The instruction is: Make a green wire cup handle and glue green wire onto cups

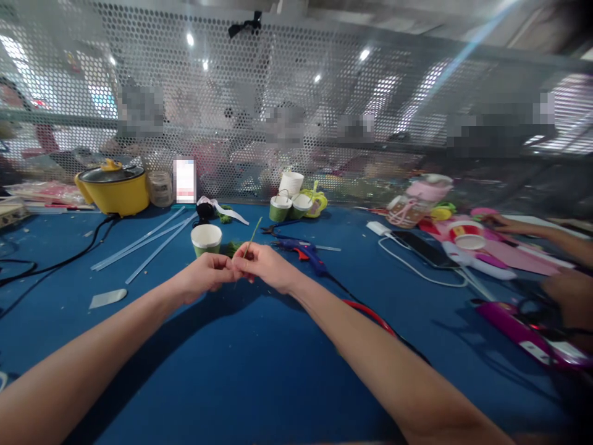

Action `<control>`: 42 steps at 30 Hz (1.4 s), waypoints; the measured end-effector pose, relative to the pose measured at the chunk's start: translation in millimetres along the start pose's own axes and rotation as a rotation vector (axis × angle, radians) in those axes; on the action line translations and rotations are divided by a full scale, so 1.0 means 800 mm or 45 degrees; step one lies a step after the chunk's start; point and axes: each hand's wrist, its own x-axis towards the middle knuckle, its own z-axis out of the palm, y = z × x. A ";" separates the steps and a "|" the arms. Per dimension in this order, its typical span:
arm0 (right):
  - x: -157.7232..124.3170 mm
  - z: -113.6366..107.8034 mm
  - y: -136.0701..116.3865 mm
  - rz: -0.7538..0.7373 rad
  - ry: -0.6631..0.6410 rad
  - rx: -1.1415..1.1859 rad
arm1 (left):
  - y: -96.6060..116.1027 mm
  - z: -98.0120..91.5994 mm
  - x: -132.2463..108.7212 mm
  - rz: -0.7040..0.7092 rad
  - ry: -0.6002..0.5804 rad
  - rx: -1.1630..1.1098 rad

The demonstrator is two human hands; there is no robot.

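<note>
My right hand (266, 267) is closed in a pinch on a thin green stem (254, 230), which sticks up above the fingers. Its fingertips meet those of my left hand (208, 275), also closed; what lies between the left fingers is hidden. A white-lined cup with a green outside (206, 240) stands upright just behind my left hand. Dark green yarn-like material (229, 248) lies beside that cup, partly covered by my fingers. Behind my right hand, a blue glue gun (312, 256) rests on the blue table (259, 371).
Clear glue sticks (160, 247) and a yellow electric pot (113, 190) are on the left. Green-sided cups (279, 211) stand at the back. A phone (424, 249) and purple power strip (519, 330) lie right, near another person's hand (503, 224).
</note>
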 end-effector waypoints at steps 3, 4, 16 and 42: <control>0.001 -0.002 0.001 0.009 -0.042 0.050 | -0.002 -0.003 0.002 -0.029 -0.020 -0.047; 0.000 -0.002 0.001 0.007 -0.030 0.009 | -0.002 -0.003 0.002 -0.032 -0.014 -0.031; -0.002 0.002 -0.004 -0.082 0.212 -0.481 | 0.003 0.005 -0.001 0.064 0.108 0.211; -0.001 0.004 -0.006 -0.094 0.253 -0.583 | -0.008 0.001 0.005 0.140 0.114 0.248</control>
